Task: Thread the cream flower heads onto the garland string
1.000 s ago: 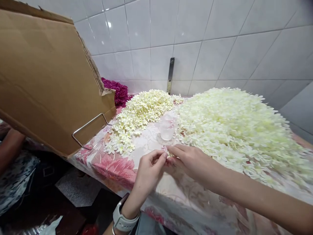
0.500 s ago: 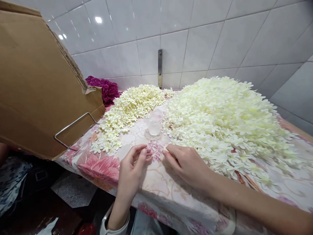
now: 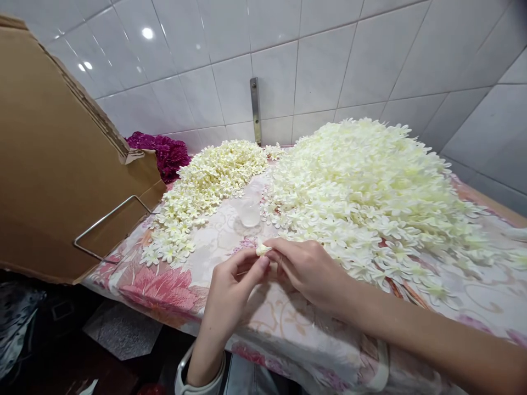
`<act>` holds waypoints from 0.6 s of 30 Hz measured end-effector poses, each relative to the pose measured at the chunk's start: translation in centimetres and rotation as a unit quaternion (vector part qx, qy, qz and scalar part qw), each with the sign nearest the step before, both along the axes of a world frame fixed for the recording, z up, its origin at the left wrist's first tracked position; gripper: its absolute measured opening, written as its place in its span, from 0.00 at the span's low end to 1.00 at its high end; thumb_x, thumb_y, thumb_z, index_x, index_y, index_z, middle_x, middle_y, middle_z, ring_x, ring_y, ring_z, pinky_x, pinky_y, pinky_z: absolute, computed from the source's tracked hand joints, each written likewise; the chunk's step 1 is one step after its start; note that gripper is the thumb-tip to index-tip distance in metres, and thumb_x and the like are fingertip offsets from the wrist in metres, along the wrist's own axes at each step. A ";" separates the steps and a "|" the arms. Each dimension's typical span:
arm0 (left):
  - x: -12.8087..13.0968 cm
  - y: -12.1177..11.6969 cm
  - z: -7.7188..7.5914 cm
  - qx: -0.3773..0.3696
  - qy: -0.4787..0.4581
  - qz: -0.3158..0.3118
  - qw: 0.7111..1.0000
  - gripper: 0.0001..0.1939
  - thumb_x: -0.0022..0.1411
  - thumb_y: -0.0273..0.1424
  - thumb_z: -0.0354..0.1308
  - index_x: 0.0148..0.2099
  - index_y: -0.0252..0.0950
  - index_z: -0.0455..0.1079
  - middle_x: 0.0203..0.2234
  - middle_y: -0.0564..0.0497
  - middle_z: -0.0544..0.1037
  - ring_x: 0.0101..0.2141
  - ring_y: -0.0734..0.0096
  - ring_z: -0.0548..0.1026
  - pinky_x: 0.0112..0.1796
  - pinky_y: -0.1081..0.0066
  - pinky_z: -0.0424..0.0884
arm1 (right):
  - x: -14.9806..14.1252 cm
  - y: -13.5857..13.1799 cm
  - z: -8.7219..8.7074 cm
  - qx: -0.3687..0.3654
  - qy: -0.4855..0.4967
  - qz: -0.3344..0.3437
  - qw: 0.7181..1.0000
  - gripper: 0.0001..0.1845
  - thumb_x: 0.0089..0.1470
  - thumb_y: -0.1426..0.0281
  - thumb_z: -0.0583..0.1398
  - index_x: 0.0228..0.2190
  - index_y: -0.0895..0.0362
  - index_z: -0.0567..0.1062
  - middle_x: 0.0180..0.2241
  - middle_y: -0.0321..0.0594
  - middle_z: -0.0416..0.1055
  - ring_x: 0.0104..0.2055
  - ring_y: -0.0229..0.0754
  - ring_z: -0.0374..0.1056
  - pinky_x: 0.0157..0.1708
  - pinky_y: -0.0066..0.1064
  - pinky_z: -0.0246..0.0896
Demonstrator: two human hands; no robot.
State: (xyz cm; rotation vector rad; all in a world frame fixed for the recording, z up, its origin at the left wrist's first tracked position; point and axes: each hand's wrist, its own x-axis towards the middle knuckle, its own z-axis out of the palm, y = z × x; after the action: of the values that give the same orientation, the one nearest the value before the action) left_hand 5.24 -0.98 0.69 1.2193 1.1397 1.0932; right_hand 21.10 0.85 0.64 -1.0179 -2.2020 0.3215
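A small pale flower sits between my fingertips at the middle of the table. My right hand pinches it from the right. From the left, my left hand meets it with thumb and fingertips closed together; what lies deeper inside the fingers is hidden. Just beyond my hands stands a clear plastic cup. A pile of small cream flowers spreads to the left of the cup. On the right rises a larger heap of white-yellow flowers, close to my right hand.
A cardboard box stands at the left edge, with a bent metal wire handle beside it. Magenta flowers lie behind it. A metal bracket is fixed to the tiled wall. The flowered tablecloth covers the table.
My hands were together, moved apart half a second ago, and now meet again with a small flower showing between them. The view has shifted to the right.
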 end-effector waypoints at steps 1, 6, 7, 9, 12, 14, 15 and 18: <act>0.0 -0.1 0.0 0.003 0.006 -0.006 1.000 0.08 0.54 0.35 0.63 0.34 0.35 0.76 0.29 0.52 0.80 0.33 0.71 0.78 0.35 0.79 0.73 | 0.0 0.0 0.0 0.006 -0.002 0.001 1.000 0.10 0.56 0.77 0.52 0.28 0.59 0.72 0.20 0.37 0.70 0.20 0.35 0.63 0.21 0.25 0.53; -0.4 -0.4 -0.1 0.000 0.011 0.000 1.000 0.08 0.55 0.35 0.62 0.32 0.34 0.76 0.28 0.51 0.80 0.32 0.71 0.77 0.35 0.78 0.73 | 0.0 0.1 -0.3 0.056 -0.004 0.012 0.998 0.12 0.57 0.76 0.52 0.37 0.59 0.74 0.29 0.43 0.71 0.27 0.38 0.66 0.27 0.27 0.60; -0.3 -0.4 -0.1 -0.002 0.008 0.013 1.000 0.09 0.55 0.35 0.62 0.31 0.33 0.76 0.27 0.50 0.80 0.32 0.70 0.77 0.34 0.78 0.73 | -0.1 0.1 -0.4 0.060 -0.006 0.012 0.998 0.15 0.57 0.77 0.51 0.43 0.60 0.72 0.31 0.44 0.70 0.29 0.39 0.66 0.28 0.29 0.62; -0.2 -0.4 -0.1 -0.005 0.004 0.039 0.999 0.11 0.55 0.36 0.61 0.30 0.33 0.76 0.26 0.50 0.80 0.31 0.70 0.77 0.34 0.76 0.74 | -0.2 0.0 -0.3 0.054 0.006 0.006 0.998 0.21 0.57 0.78 0.49 0.51 0.62 0.66 0.33 0.46 0.70 0.32 0.41 0.67 0.30 0.32 0.65; 0.0 -0.4 -0.1 -0.004 0.001 0.058 0.998 0.10 0.53 0.36 0.62 0.29 0.32 0.75 0.25 0.51 0.79 0.29 0.70 0.77 0.33 0.76 0.74 | -0.2 -0.1 0.3 0.016 0.071 -0.027 0.997 0.14 0.57 0.78 0.51 0.45 0.61 0.68 0.33 0.44 0.72 0.34 0.41 0.70 0.32 0.32 0.67; 0.1 -0.4 0.0 -0.003 -0.010 0.069 0.998 0.09 0.51 0.35 0.64 0.29 0.33 0.75 0.24 0.51 0.79 0.28 0.70 0.77 0.32 0.76 0.74 | -0.2 -0.2 0.7 -0.007 0.112 -0.049 0.993 0.06 0.55 0.77 0.54 0.35 0.58 0.70 0.30 0.40 0.73 0.32 0.39 0.71 0.32 0.30 0.67; 0.1 -0.4 0.0 -0.005 -0.015 0.073 0.997 0.08 0.51 0.34 0.64 0.29 0.33 0.75 0.24 0.51 0.79 0.28 0.71 0.77 0.32 0.76 0.74 | -0.1 -0.2 0.9 -0.008 0.125 -0.049 0.991 0.05 0.55 0.77 0.56 0.33 0.57 0.69 0.28 0.38 0.73 0.30 0.38 0.70 0.31 0.28 0.66; 0.0 -0.4 0.0 -0.012 -0.020 0.069 0.997 0.08 0.51 0.33 0.64 0.31 0.33 0.75 0.24 0.52 0.79 0.28 0.72 0.77 0.32 0.77 0.74 | 0.0 -0.1 0.9 0.029 0.146 -0.003 0.989 0.05 0.55 0.77 0.56 0.33 0.57 0.71 0.30 0.39 0.74 0.32 0.37 0.71 0.33 0.27 0.67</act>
State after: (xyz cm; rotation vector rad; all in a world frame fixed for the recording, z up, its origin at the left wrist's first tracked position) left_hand 5.21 -1.35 0.69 1.1076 1.2165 1.1992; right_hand 21.11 0.79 1.55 -0.8859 -1.9328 0.3755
